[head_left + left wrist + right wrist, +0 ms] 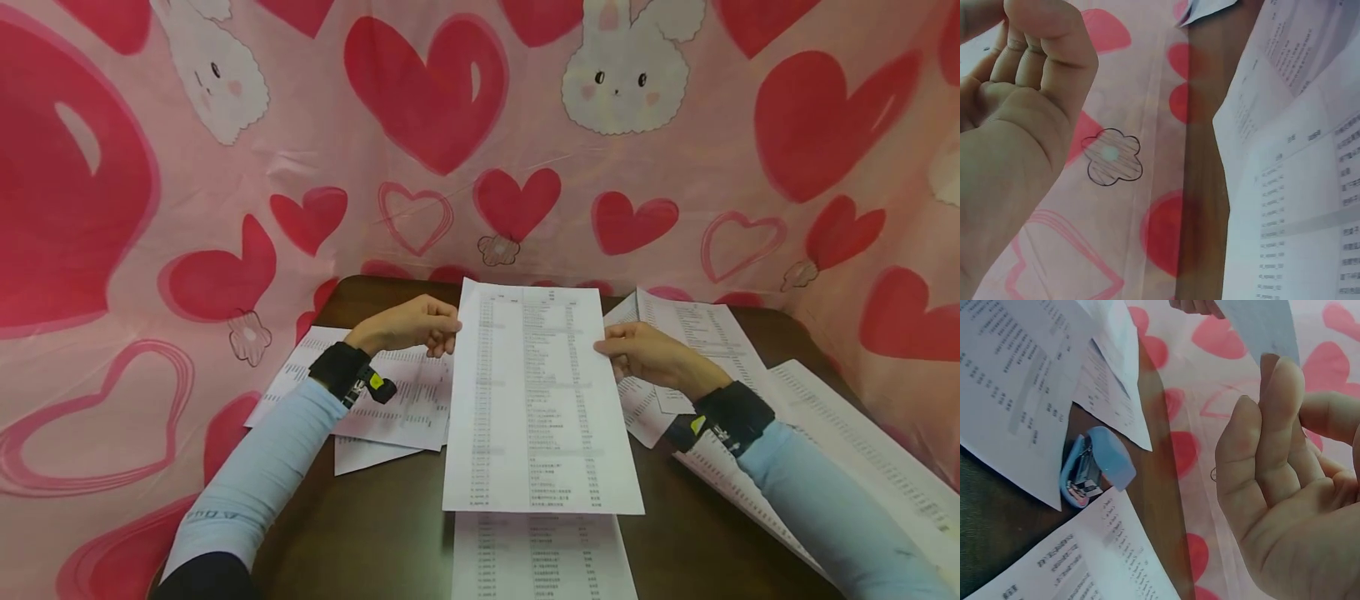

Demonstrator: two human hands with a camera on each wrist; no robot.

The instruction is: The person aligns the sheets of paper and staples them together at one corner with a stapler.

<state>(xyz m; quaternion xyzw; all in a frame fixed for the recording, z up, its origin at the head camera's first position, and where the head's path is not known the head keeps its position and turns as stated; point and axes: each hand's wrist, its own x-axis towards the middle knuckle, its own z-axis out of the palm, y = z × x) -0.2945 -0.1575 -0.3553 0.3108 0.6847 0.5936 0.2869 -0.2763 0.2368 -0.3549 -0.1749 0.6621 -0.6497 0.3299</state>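
Note:
A printed sheet of paper point(543, 400) is held up in front of me, its rows of text facing my view. My left hand point(408, 325) pinches its upper left edge between thumb and fingers. On the opposite edge, my right hand point(656, 354) pinches the paper a little lower. Below the raised sheet, another printed sheet point(540, 554) lies on the table, partly covered. In the right wrist view, a light blue stapler point(1110, 459) rests on the table among papers; the head view does not show it.
Overlapping printed sheets point(405, 392) lie at the left of the dark brown table point(382, 525). More sheets point(712, 333) spread over the right side, with long ones point(862, 442) beneath my right forearm. A pink cloth point(322, 108) with hearts and rabbits hangs behind the table.

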